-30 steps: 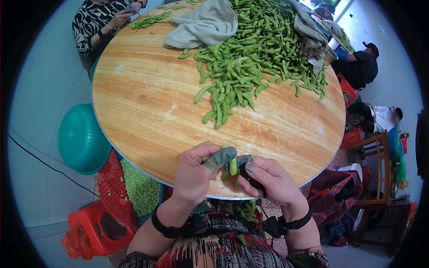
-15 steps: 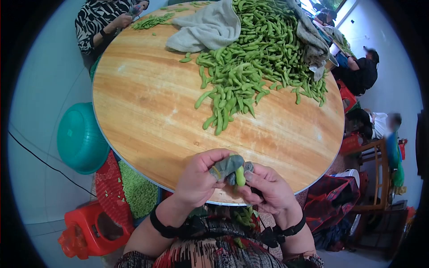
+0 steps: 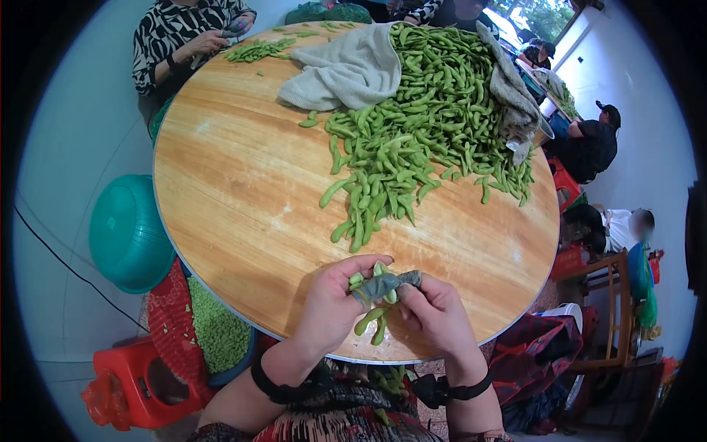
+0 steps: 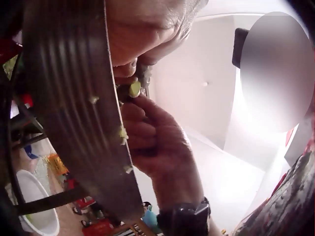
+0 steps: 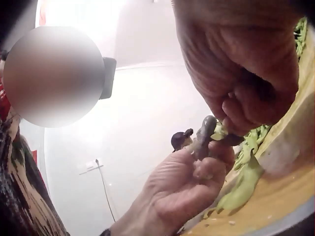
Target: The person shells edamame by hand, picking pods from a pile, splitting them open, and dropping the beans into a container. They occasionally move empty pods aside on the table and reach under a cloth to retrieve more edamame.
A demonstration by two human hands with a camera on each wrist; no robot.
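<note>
Both hands meet over the near edge of the round wooden table (image 3: 243, 214). My left hand (image 3: 328, 309) holds a green soybean pod (image 3: 380, 269) between thumb and covered finger; a grey finger cover (image 3: 374, 289) wraps that finger. From the other side my right hand (image 3: 440, 313), also with a dark grey cover on a finger, pinches the same pod. Two more pods (image 3: 370, 323) hang below the left hand's fingers. In the right wrist view a pale piece of pod (image 5: 220, 132) shows between the fingertips. A big heap of pods (image 3: 442, 88) lies farther back.
Grey cloths (image 3: 346, 70) lie by the heap. Left of the table are a green basin (image 3: 132, 232), a tub of shelled beans (image 3: 219, 324) and a red stool (image 3: 140, 376). A person in a patterned top (image 3: 177, 37) sits across. A wooden chair (image 3: 611, 309) stands at right.
The pod between the hands has shifted from upright beside the covered finger to lying behind it. Two pods now hang below the left hand. The head view has tilted up slightly.
</note>
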